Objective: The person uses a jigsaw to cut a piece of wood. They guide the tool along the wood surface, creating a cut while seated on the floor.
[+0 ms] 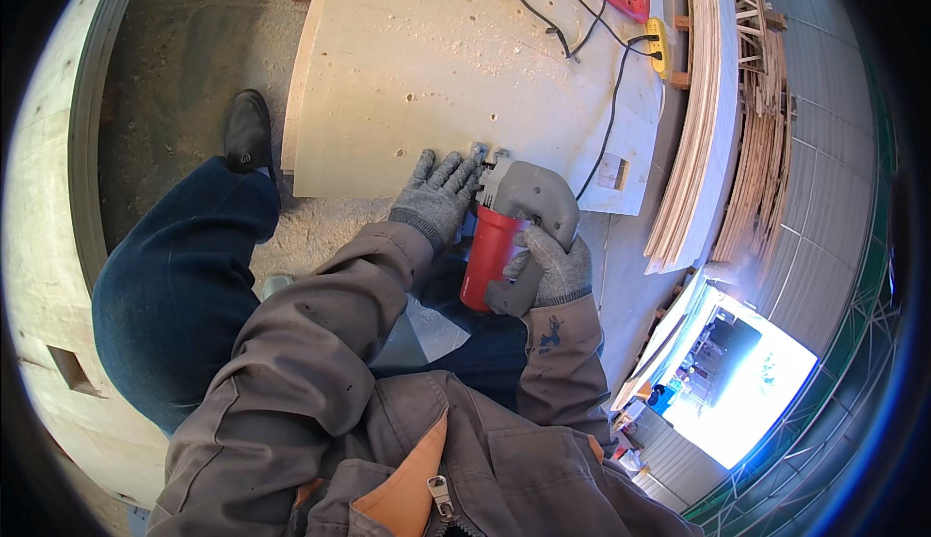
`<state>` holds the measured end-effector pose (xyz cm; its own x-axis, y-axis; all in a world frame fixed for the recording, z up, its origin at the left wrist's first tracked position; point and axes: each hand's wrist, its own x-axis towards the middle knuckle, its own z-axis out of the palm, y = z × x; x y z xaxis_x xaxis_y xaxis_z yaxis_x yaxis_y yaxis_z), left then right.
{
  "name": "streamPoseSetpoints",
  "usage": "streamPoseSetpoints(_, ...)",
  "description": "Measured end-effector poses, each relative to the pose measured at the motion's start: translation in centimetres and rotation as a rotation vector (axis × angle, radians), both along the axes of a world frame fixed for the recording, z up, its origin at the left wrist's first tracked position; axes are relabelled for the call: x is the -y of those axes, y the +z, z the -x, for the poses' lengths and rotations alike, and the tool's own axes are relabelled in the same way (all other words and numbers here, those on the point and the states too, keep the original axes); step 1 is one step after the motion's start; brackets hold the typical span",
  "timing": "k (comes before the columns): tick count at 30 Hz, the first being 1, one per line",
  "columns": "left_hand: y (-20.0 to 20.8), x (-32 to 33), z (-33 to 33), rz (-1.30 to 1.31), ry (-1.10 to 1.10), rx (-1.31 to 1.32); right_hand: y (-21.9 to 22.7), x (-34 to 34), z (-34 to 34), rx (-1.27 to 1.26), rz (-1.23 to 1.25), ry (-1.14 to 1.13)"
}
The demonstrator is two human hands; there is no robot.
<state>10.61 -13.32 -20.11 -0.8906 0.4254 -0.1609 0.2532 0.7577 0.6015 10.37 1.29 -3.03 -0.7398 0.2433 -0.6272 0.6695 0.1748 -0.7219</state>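
While the grey-gloved right hand (555, 268) wraps its fingers around the red-and-grey corded power tool (509, 232), its nose sits at the near edge of the pale plywood panel (436, 62).
Beside the tool, the grey-gloved left hand (438, 196) lies flat on the panel, fingers spread and touching its grey head.

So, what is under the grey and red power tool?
The grey and red power tool rests on the near edge of the pale plywood sheet, sawdust around. The right hand holds it; its blade and the wood beneath are hidden.
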Motion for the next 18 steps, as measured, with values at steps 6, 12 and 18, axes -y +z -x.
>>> streamPoseSetpoints(6, 0.15, 0.08, -0.01, -0.013, 0.011, -0.007, 0.17, 0.39, 0.17, -0.002, -0.003, -0.037)
streamPoseSetpoints(12, 0.65, 0.29, 0.16, -0.005, 0.001, 0.010, -0.04, -0.03, 0.10, -0.002, -0.025, 0.028)
streamPoseSetpoints(18, 0.20, 0.08, 0.02, -0.022, 0.024, -0.019, 0.10, 0.40, 0.18, -0.007, -0.009, -0.029)
